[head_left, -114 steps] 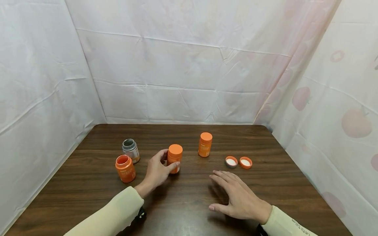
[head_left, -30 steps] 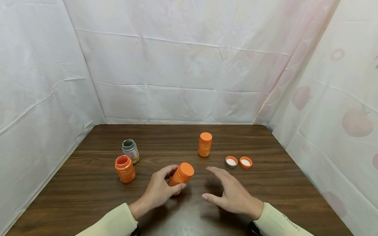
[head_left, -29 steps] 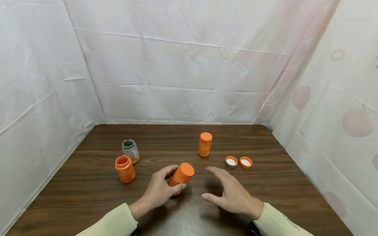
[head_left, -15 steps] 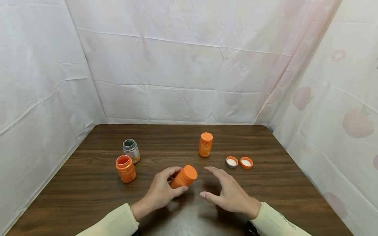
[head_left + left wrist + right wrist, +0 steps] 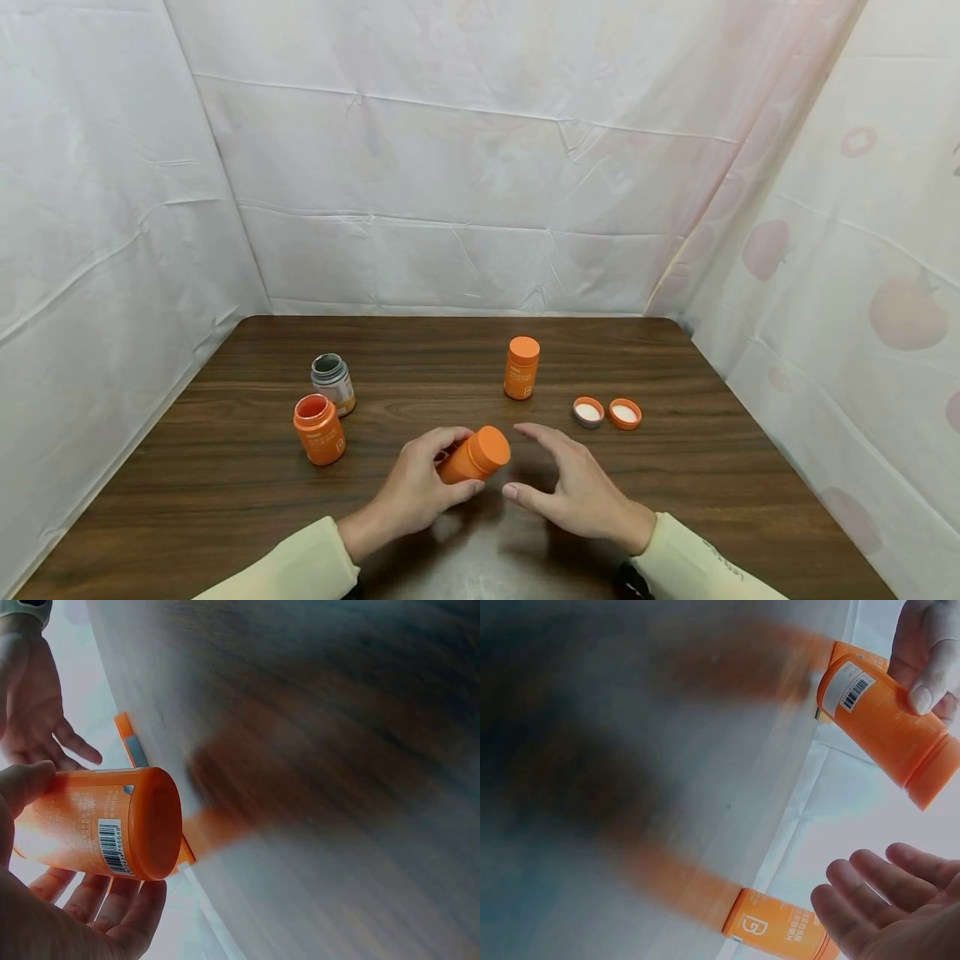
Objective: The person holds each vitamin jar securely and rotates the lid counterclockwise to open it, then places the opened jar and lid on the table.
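Note:
My left hand (image 5: pixel 420 487) grips an orange bottle (image 5: pixel 474 456) with its orange lid on, held off the table and tilted so the lid points right. In the left wrist view a barcode label shows near the base of that bottle (image 5: pixel 105 823). Just right of the lid, my right hand (image 5: pixel 581 492) is spread, thumb and fingers apart, touching nothing. The right wrist view shows its fingers (image 5: pixel 862 892) below the held bottle (image 5: pixel 885 727), with a gap between. A second lidded orange bottle (image 5: pixel 521 369) stands upright farther back.
At the left stand an uncapped orange bottle (image 5: pixel 321 437) and an uncapped grey bottle (image 5: pixel 334 385). Two lids, one grey-sided (image 5: pixel 588 412) and one orange (image 5: pixel 624 413), lie inner side up at the right. White sheeting (image 5: pixel 465 167) surrounds the table (image 5: pixel 247 508).
The left hand has lifted the bottle from the table, brought it nearer and tipped its lid rightward. My right hand has moved left toward the lid. Other items stay put.

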Motion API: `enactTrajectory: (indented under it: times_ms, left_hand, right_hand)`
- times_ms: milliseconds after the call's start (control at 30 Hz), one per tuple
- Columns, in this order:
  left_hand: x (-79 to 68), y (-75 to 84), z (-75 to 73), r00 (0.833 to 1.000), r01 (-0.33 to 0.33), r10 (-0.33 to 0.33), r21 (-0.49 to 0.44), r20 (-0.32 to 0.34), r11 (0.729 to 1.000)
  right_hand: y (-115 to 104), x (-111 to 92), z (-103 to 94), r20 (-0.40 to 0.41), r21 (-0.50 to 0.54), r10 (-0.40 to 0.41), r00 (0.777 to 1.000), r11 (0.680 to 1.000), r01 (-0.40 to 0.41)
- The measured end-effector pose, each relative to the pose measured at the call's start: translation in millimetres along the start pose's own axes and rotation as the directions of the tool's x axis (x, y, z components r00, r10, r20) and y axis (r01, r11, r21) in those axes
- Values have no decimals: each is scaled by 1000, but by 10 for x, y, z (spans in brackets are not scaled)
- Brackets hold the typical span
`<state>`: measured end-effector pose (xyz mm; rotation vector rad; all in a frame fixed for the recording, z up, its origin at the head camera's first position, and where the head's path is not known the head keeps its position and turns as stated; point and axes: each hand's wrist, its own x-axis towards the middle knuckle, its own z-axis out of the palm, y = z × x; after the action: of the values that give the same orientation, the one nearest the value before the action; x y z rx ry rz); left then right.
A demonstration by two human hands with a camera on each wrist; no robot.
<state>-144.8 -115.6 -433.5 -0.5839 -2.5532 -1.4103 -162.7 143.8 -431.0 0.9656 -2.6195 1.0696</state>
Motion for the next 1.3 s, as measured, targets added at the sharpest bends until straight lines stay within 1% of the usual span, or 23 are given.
enactTrajectory:
  times_ms: [200,400,533,633,933,1300]
  left_hand:
    - [0,0,20,1000,-9,8,21,3,1000]
    - [6,11,36,1000,-8,8,13,30,1000]
    - [5,19,50,999,-31,30,23,28,999]
    - [3,21,59,999,-44,43,35,22,998]
    - [9,24,67,999,-22,20,58,35,998]
    - [-5,27,78,999,-32,30,65,34,997]
  right_hand:
    - [-8,12,21,-37,43,-27,999,999,29]
    - [-18,38,58,-76,79,-69,995,994,75]
    - [-31,48,75,-100,80,-79,992,993,88]
    - [-47,56,78,-111,83,-76,991,993,85]
    - [-78,85,90,-124,81,-71,990,993,82]
    - [-119,121,105,-134,68,-80,988,994,89]
